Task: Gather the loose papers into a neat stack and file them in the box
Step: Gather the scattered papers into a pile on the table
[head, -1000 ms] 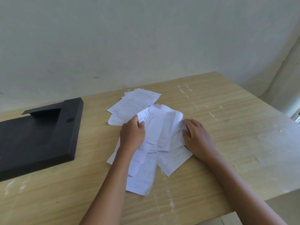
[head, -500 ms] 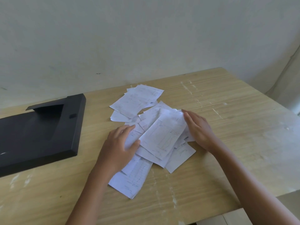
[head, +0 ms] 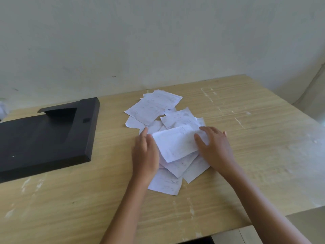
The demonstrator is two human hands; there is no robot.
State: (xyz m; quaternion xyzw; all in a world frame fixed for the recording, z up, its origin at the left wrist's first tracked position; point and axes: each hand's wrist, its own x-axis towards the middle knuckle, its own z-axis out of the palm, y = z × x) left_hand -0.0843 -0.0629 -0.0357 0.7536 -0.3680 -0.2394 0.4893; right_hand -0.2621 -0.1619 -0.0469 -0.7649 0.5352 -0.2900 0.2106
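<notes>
Several loose white paper sheets (head: 153, 108) lie scattered in a pile at the middle of the wooden table (head: 255, 138). One curled sheet (head: 175, 145) sits on top of the pile between my hands. My left hand (head: 146, 154) lies flat on the pile's left side, fingers together and pointing away. My right hand (head: 214, 147) presses on the pile's right side, thumb on the top sheet. A black file box (head: 44, 136) lies on its side at the left of the table, apart from the papers.
A pale wall (head: 158, 41) runs close behind the table's far edge. The table's near edge and right corner show at the lower right, with floor (head: 307, 224) beyond.
Both hands have drawn closer together, pushing the sheets inward. The top sheet has shifted between them, and my left hand has moved up from the pile's lower left.
</notes>
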